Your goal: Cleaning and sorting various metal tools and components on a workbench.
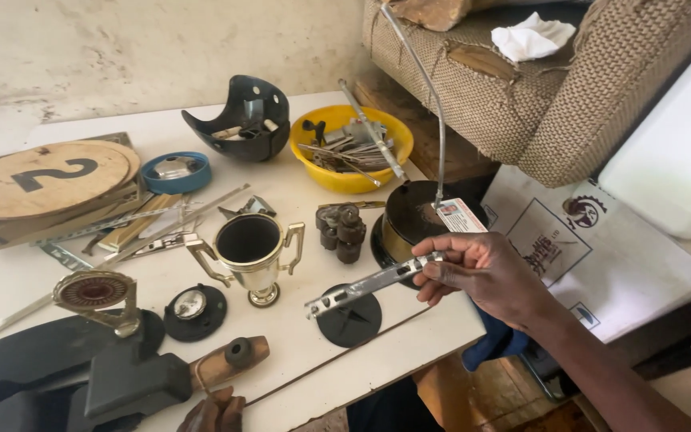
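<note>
Flat perforated silver metal strip (369, 284), pinched at one end only by right hand (481, 268) fingers, could be tipped & dropped onto small gold trophy cup (251, 256); left hand (213, 412) grip can't be told.

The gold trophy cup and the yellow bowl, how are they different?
The shiny gold metal trophy cup is empty; the round yellow plastic bowl is full of metal strips. The cup is tall with two handles and a foot; the bowl is wide, low and handleless. Both stand upright on the white table.
</note>
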